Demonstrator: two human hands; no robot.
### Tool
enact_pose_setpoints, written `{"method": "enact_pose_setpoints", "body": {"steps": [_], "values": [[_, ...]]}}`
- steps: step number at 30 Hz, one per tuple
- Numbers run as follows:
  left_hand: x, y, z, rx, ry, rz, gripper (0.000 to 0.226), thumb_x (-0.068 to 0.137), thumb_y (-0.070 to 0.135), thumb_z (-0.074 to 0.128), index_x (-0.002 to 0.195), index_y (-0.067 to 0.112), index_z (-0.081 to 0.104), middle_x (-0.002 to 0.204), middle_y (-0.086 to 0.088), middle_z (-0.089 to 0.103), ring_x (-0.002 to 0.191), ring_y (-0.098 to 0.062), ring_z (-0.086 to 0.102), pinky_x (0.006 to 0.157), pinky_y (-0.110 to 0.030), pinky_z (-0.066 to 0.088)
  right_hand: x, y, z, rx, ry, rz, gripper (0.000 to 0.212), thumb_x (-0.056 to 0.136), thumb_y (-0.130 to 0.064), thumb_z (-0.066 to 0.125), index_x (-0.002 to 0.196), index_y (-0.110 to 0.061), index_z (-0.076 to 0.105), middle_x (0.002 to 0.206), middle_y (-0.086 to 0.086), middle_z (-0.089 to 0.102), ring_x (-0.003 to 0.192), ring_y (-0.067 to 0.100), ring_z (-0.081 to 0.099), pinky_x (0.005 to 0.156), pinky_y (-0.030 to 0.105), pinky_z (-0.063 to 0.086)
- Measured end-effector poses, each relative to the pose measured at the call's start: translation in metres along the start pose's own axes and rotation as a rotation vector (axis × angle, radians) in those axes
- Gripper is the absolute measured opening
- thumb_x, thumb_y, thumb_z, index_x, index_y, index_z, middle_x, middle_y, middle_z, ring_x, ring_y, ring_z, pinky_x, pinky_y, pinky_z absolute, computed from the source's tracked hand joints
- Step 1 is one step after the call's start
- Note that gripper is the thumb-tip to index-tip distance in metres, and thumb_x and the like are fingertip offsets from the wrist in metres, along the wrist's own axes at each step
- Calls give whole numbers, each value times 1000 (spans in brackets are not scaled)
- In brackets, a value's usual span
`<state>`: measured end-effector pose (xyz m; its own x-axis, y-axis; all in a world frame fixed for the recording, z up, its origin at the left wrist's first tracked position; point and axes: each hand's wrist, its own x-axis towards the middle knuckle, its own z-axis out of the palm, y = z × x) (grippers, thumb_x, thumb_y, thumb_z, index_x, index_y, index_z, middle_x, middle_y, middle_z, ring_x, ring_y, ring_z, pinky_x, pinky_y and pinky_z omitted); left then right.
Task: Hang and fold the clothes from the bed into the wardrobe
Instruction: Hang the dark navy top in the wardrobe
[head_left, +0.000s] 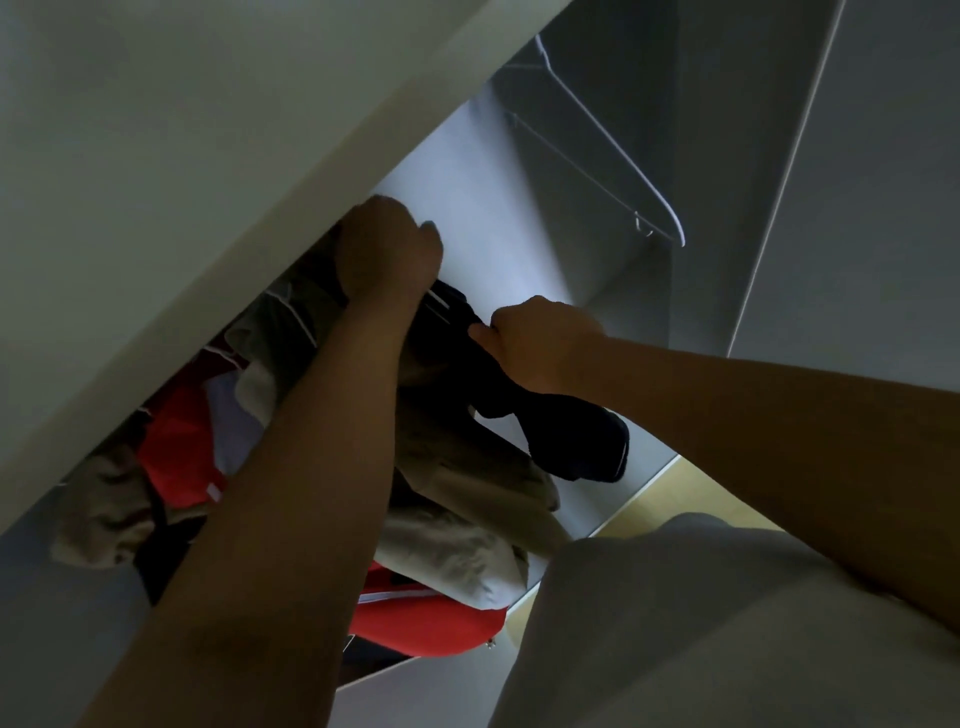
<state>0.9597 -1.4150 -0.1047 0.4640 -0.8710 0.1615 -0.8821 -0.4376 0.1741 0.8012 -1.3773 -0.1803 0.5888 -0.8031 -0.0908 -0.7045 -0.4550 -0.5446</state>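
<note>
The dark navy garment (556, 441) is already inside the white wardrobe (498, 208), where it hangs at the right end of a row of clothes. The right hand (540, 343) pinches its upper edge, with the thumb and the curled fingers closed on the cloth. The left hand (387, 249) is higher, close under the wide white panel (156, 156), and is curled into a fist. What it holds is hidden, so I cannot tell if it grips a hanger hook or the rail. The two hands are apart, one above the other.

To the left of the dark piece hang a beige cloth garment (462, 478) and a bright red garment (176, 447). Thin empty white hangers (623, 171) hang further right, well apart from the clothes.

In my judgement the step in hand is the hanging: the garment is being settled on its hanger in the row. The next move probably calls for straightening the shoulder with the right hand, then checking that the hook sits well before both hands let go.
</note>
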Motion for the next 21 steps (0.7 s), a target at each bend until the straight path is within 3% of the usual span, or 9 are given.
{"method": "enact_pose_setpoints", "body": {"steps": [2,4,8,12,15,19,21], "values": [[-2,28,15,-261,-97,50,42,95,33,57,75,-2,70,78,-11,74,72,-25,72,68,-35,59,-2,12,-7,61,94,108,50,104,-52,21,73,-21,45,71,0,52,65,19,55,55,29,36],[4,55,28,-499,-168,43,38,94,33,59,68,7,70,66,-4,73,58,-17,72,70,-39,62,-9,27,-18,112,202,204,44,106,-43,25,85,-16,52,77,4,55,71,27,59,64,35,48],[20,107,55,-713,-308,9,34,101,40,51,92,10,66,83,-4,75,60,-13,73,71,-32,63,-25,56,-32,202,309,350,22,102,-13,36,108,-3,54,92,17,62,81,38,62,73,44,55],[27,147,77,-770,-475,-134,46,99,58,41,108,14,48,82,-5,72,59,-12,73,54,-23,59,-39,82,-36,302,341,506,24,105,-20,30,112,-9,50,71,4,52,58,22,50,60,34,42],[28,162,92,-692,-438,-108,41,102,54,36,104,15,47,80,-5,72,63,-14,74,46,-22,53,-51,94,-39,334,376,531,23,105,-25,31,103,-11,50,74,7,54,58,20,48,60,33,39],[30,171,96,-747,-331,-54,25,104,23,41,87,9,53,103,-17,72,89,-33,73,80,-41,60,-61,105,-45,353,407,531,24,104,-26,33,107,-12,52,85,12,59,69,33,55,63,34,41],[26,173,91,-866,-303,-81,25,103,17,41,81,12,53,91,-14,68,72,-25,72,61,-30,59,-63,107,-48,366,430,509,24,104,-28,33,108,-13,52,88,13,62,72,35,56,63,35,43]]}}
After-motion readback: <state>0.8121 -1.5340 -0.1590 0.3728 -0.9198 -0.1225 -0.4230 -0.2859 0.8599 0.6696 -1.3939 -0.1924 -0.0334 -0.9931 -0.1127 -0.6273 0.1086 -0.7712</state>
